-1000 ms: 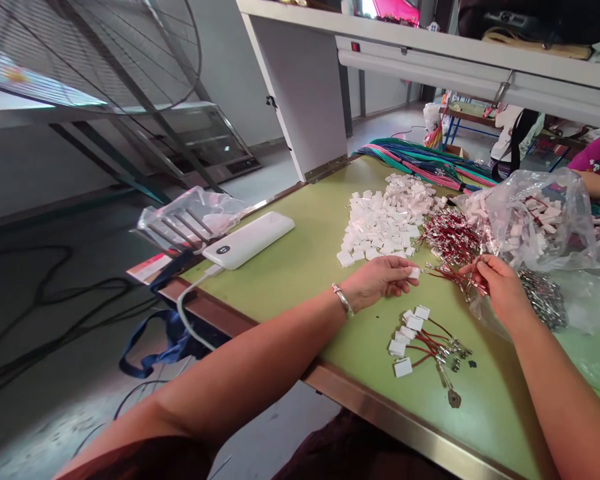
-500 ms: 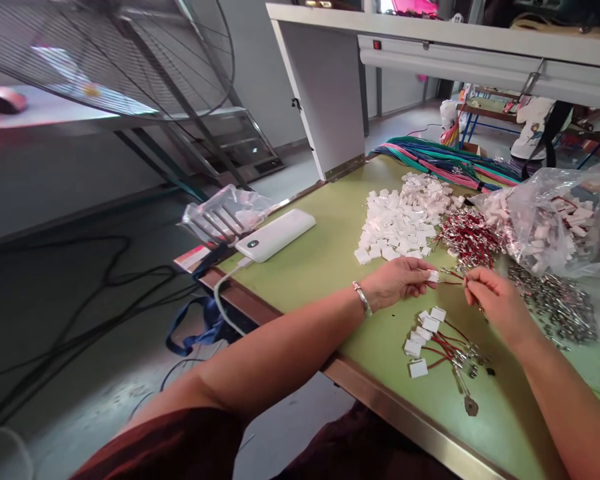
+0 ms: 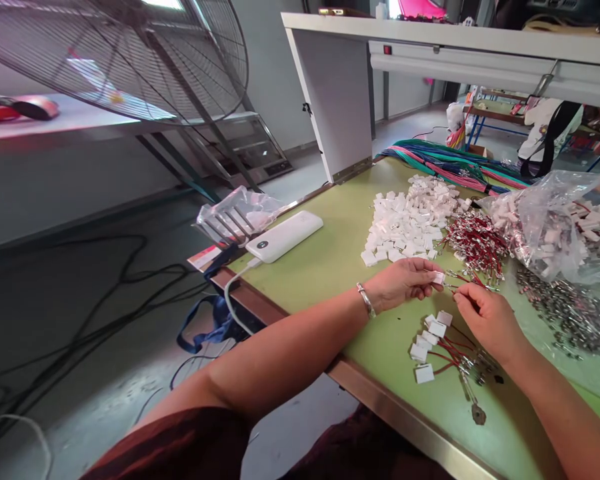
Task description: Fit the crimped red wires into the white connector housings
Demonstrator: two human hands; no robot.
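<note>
Between the thumb and fingers of my left hand (image 3: 411,280) is a small white connector housing (image 3: 438,277). My right hand (image 3: 484,313) pinches a short red wire (image 3: 456,289) with a metal terminal, its end close against the housing; whether it has gone in I cannot tell. Below my hands lies a group of white housings with red wires (image 3: 437,329) attached. Beyond them are a heap of loose white housings (image 3: 405,223) and a pile of red wires with metal terminals (image 3: 475,240).
Small metal parts (image 3: 565,310) lie on clear plastic at the right, beside a plastic bag of white pieces (image 3: 555,223). A white power bank (image 3: 285,237) with a cable sits at the left table edge. Bundled coloured cables (image 3: 445,163) lie behind. A large fan (image 3: 130,60) stands left.
My right hand has moved left towards the housing, bringing the wire end up to it. My left hand still holds the housing. The camera view has shifted slightly.
</note>
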